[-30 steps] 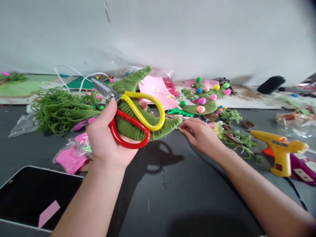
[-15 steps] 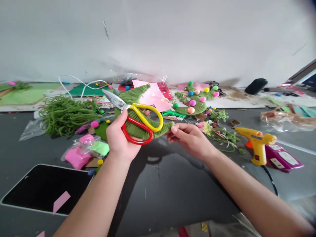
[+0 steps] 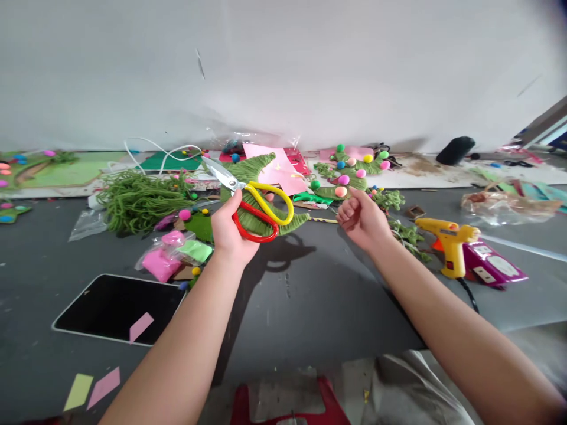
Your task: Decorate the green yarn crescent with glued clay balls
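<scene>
Forearms reaching in from the near edge of a dark table (image 3: 310, 319), a person's left hand (image 3: 233, 230) grips red-and-yellow scissors (image 3: 263, 206) and a green yarn-wrapped crescent (image 3: 254, 224), while the right hand (image 3: 363, 219) curls beside the crescent's tip, apart from it. Bare tabletop lies between the forearms, a tablet (image 3: 121, 308) to the left, a yellow glue gun (image 3: 449, 242) to the right.

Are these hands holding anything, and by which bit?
The left hand holds scissors near the pivot, and a green crescent around its middle. Whether the curled right hand holds anything, I can't tell.
</scene>
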A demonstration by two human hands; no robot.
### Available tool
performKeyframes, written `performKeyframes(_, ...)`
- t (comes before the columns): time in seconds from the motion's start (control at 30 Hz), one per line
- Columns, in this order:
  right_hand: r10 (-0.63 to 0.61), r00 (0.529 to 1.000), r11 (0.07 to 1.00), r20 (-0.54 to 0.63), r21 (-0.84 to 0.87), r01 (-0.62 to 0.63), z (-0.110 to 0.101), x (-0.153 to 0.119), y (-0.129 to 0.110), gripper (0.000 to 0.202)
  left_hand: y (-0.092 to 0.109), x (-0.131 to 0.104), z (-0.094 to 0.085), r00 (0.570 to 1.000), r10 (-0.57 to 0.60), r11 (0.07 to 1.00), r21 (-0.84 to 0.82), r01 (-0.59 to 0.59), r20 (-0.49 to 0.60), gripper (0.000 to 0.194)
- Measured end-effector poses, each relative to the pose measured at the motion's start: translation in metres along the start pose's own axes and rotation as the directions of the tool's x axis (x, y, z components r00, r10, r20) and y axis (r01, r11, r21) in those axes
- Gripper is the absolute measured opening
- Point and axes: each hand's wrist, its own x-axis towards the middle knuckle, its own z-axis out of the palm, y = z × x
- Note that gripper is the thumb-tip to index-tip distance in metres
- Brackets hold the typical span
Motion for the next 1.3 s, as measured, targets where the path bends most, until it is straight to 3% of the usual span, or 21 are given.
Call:
performKeyframes(0.1, -0.102, 0.991, 0.990, -0.089, -0.107, 0.093, -0.008, 0.007, -0.001, 0.043, 0.001, 0.000, -0.001, 1.000, 0.005, 1.000, -0.008, -0.005, 0.015, 0.032)
performKeyframes(0.17, -0.146, 0.988, 0.968, -0.054, -0.215, 0.131, -0.012, 0.009, -0.001, 0.035, 0.002, 0.000, -0.002, 1.000, 0.005, 1.000, -0.010, -0.004, 0.026, 0.031)
performKeyframes(0.27, -0.165, 0.986, 0.897, 0.013, -0.414, 0.155, -0.017, 0.009, 0.000, 0.039, 0.004, -0.001, -0.001, 0.999, 0.003, 1.000, -0.004, -0.003, 0.053, 0.031)
performKeyframes(0.33, -0.144, 0.984, 0.851, 0.109, -0.494, 0.179, -0.018, 0.007, 0.002, 0.039, 0.005, -0.001, 0.000, 0.998, 0.006, 1.000, -0.007, -0.006, 0.057, 0.031)
performKeyframes(0.43, -0.026, 0.936, 0.857, 0.352, -0.475, 0.202, -0.015, -0.002, 0.002, 0.072, 0.007, -0.003, 0.002, 0.999, -0.006, 1.000, -0.009, 0.006, 0.043, 0.030)
performKeyframes(0.53, 0.060, 0.848, 0.885, 0.527, -0.420, 0.199, -0.006, -0.014, 0.005, 0.064, 0.007, -0.006, 0.003, 0.997, -0.036, 0.999, -0.018, 0.037, 0.071, 0.032)
performKeyframes(0.6, 0.067, 0.819, 0.893, 0.570, -0.401, 0.206, 0.002, -0.023, 0.009, 0.056, 0.006, -0.008, 0.004, 0.996, -0.051, 0.998, -0.037, 0.053, 0.071, 0.029)
performKeyframes(0.77, 0.041, 0.835, 0.863, 0.548, -0.441, 0.247, 0.014, -0.033, 0.024, 0.041, 0.003, -0.009, 0.002, 0.996, -0.079, 0.997, 0.006, 0.079, 0.040, 0.027)
performKeyframes(1.03, 0.026, 0.850, 0.817, 0.527, -0.501, 0.286, 0.012, -0.032, 0.022, 0.044, -0.003, -0.005, 0.000, 0.993, -0.087, 0.994, 0.073, 0.082, 0.076, 0.024)
performKeyframes(1.17, 0.063, 0.834, 0.836, 0.548, -0.486, 0.256, 0.014, -0.035, 0.021, 0.044, -0.007, -0.006, 0.001, 0.987, -0.132, 0.979, 0.166, 0.116, 0.091, 0.023)
performKeyframes(1.3, 0.056, 0.854, 0.834, 0.517, -0.495, 0.245, 0.016, -0.034, 0.026, 0.042, -0.010, -0.009, 0.003, 0.987, -0.139, 0.965, 0.235, 0.116, 0.082, 0.020)
